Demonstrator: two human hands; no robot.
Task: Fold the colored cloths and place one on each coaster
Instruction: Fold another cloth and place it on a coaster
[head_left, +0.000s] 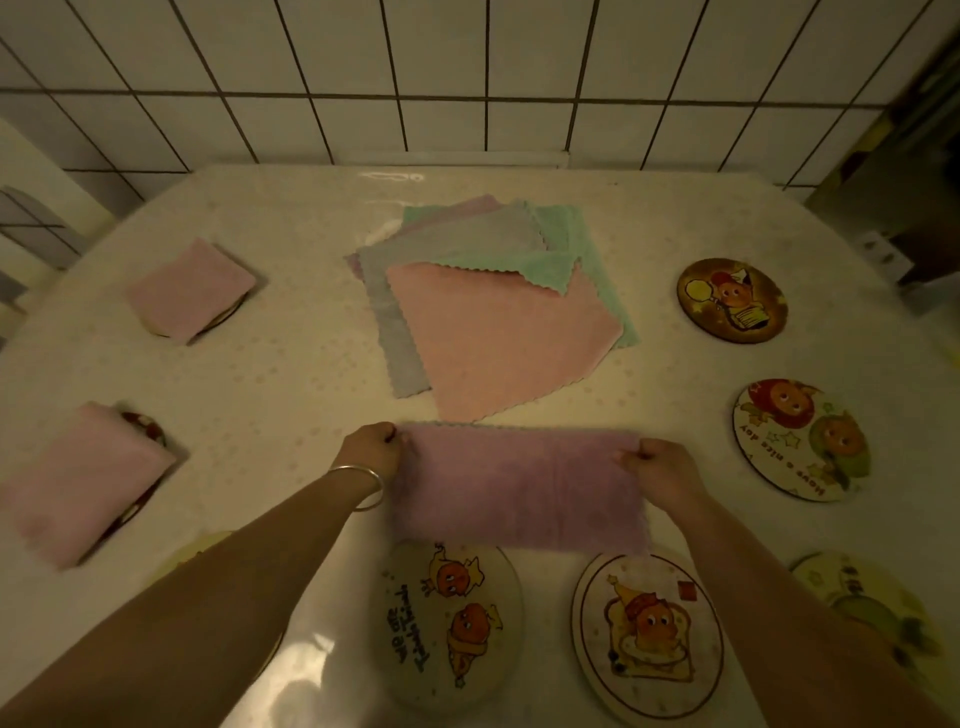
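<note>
Folded pink cloth, near left (83, 480): at 9 o'clock on the bench (291, 364), lying over a coaster whose rim peeks out beside it.
Folded pink cloth, far left (191, 287): at 10 o'clock, likewise covering a coaster.
Left hand (371, 451): its grip pinches the left end of the purple cloth (519, 486); a bangle (363, 488) sits on the wrist.
Purple cloth: centre, just toward 6 o'clock, a long band that looks folded once, held between both hands with its near edge over the tops of two coasters.
Cloth pile (493, 306): at 12 o'clock, unfolded, a peach one on top of grey, green and pink.
Right hand (662, 473): its grip pinches the right end of the purple cloth.
Bare coasters: two at 6 o'clock (447, 629) and (649, 634), three more from 2 to 4 o'clock.
Step in hand: probably the second fold.
Doing it well: bring one short end across to meet the other, match corners and scalloped edges, press the crease flat, then centre the square on a bare coaster.
</note>
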